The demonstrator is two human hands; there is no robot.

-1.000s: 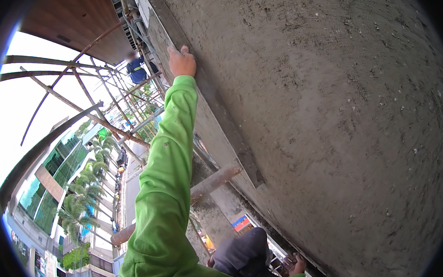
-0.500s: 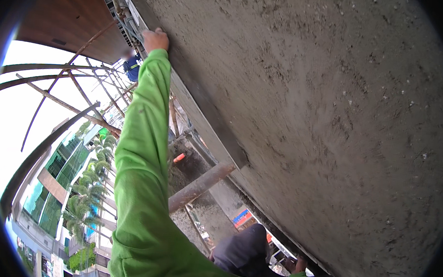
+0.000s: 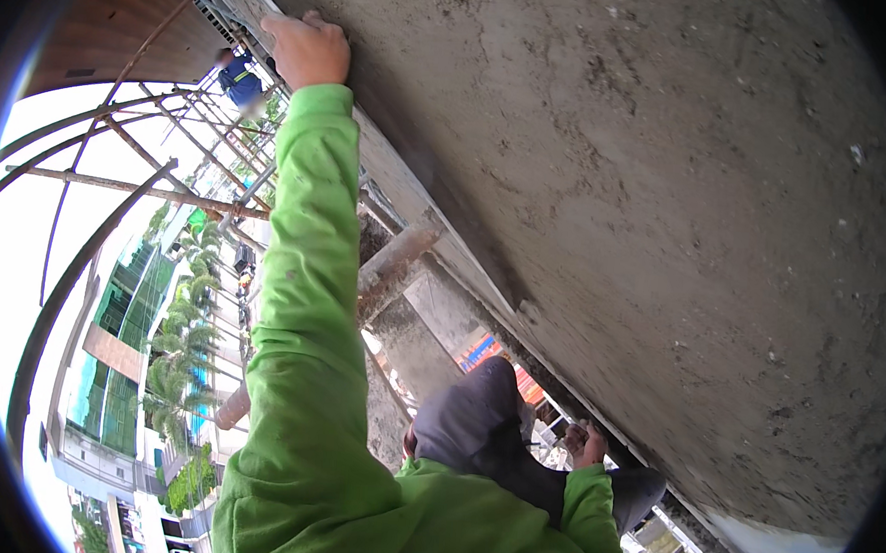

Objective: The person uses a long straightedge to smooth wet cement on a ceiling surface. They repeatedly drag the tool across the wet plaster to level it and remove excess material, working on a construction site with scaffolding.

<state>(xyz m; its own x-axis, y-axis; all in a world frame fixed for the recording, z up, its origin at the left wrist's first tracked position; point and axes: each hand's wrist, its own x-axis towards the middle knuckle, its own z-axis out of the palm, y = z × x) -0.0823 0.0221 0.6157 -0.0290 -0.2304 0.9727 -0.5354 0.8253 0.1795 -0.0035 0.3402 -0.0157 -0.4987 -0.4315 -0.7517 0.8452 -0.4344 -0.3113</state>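
Observation:
My left hand (image 3: 311,51), at the end of a stretched green sleeve, is closed over the edge of a long grey straightedge board (image 3: 432,201). The board lies flat along the lower left edge of a wall of wet grey plaster (image 3: 658,188). Low in the view, my right hand (image 3: 585,442) is beside my bent knee, close to the wall's bottom edge. Its fingers are curled, and whatever may be in them is too small to make out.
A rusty pipe (image 3: 401,259) runs below the board. Scaffold poles (image 3: 117,184) stand at the left, where a person in blue (image 3: 239,79) is farther along. Far below are palm trees (image 3: 180,363) and a green-glazed building (image 3: 126,310).
The view has shifted. My left hand looks larger and higher, the board's near end sits slightly farther right and up, and my right hand shows more fully.

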